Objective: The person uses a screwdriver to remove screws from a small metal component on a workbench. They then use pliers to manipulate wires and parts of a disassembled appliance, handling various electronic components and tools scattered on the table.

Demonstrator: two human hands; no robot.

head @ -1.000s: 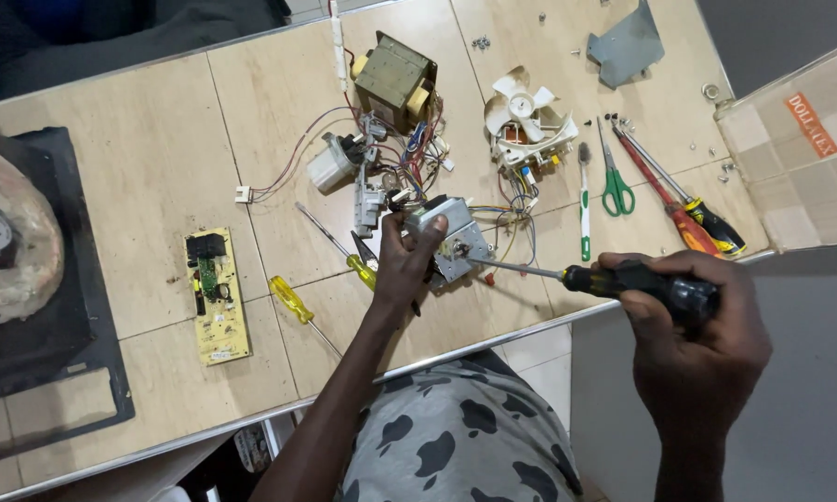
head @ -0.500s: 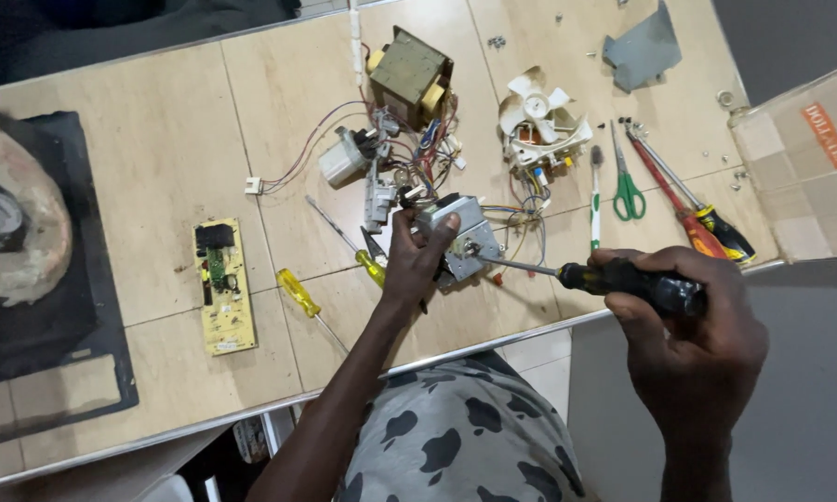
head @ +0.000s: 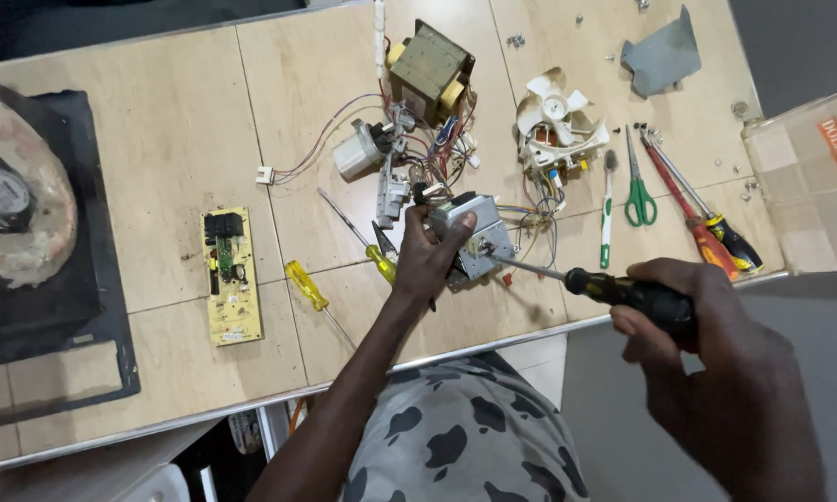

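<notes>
Our left hand (head: 428, 256) grip pinches the small grey metal motor (head: 470, 237) on the tabletop (head: 158, 139). Our right hand (head: 707, 344) grip wraps tight around the black-handled screwdriver (head: 623, 293), tip touching the motor, just right of the left grip.

— Surface? 
— Light wooden table (head: 158, 139), seamed panels, metal front edge.
— Items lying on it?
— Yellow circuit board (head: 230, 276), two yellow-handled screwdrivers (head: 305, 286), transformer (head: 428, 72) amid wires, white fan (head: 556, 116), green scissors (head: 636, 191), grey plate (head: 662, 56), loose screws.
</notes>
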